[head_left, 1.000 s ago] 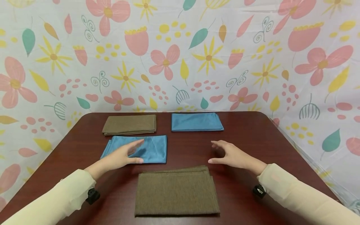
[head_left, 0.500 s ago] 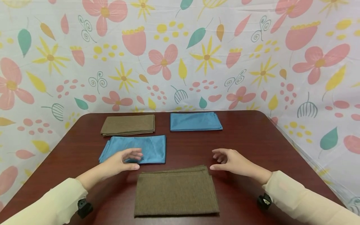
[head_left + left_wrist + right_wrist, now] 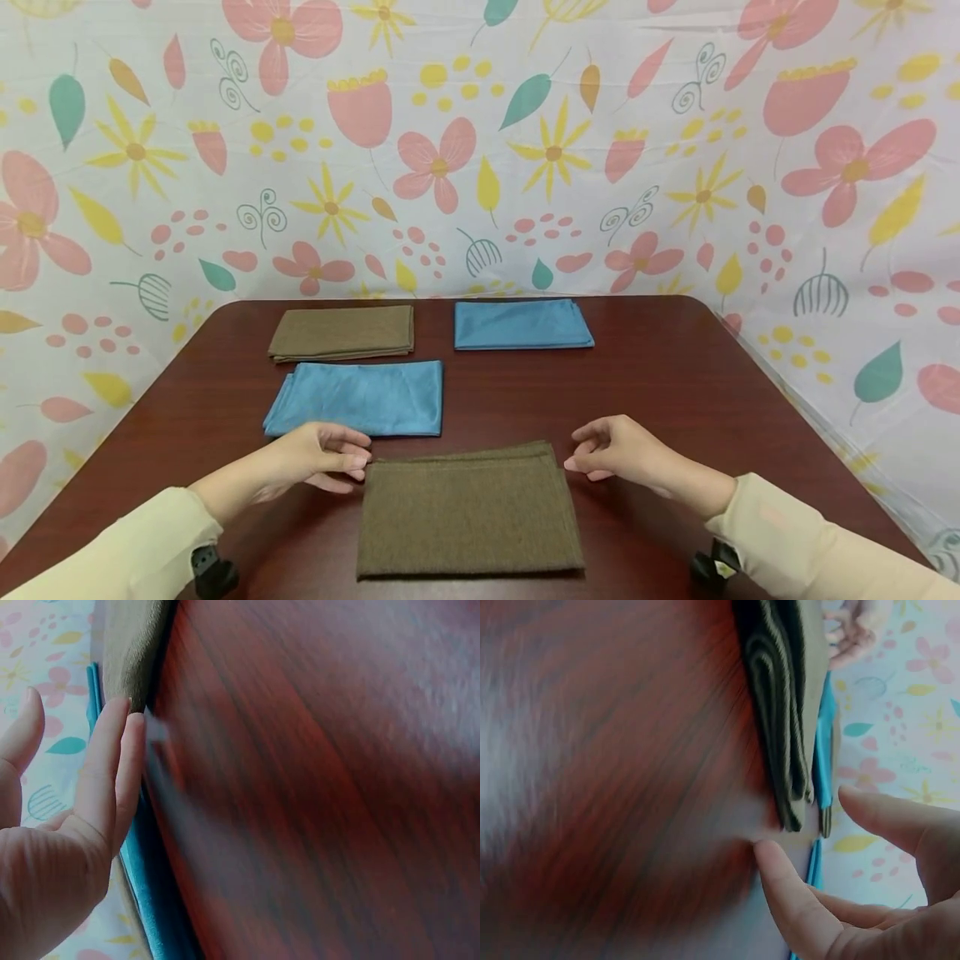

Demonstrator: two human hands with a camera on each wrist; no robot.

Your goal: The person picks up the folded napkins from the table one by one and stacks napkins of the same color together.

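A folded brown cloth lies at the table's near middle; the right wrist view shows the stacked layers of its edge. By its upper left corner is my left hand, fingers loosely bent; in the left wrist view this hand has its fingertips close to the brown cloth, and contact is unclear. My right hand is just off the cloth's upper right corner, thumb and fingers bent around nothing. In the right wrist view, a gap shows between the right hand's thumb and finger, beside the cloth's end.
Beyond the left hand lies a folded blue cloth. Behind it is another folded brown cloth, with a second blue one to its right at the table's back. A flower-patterned curtain hangs behind the dark red table.
Both hands have moved down toward the person, to the near brown cloth's upper corners. Their fingers have drawn closer to the thumbs. The cloths have stayed in place.
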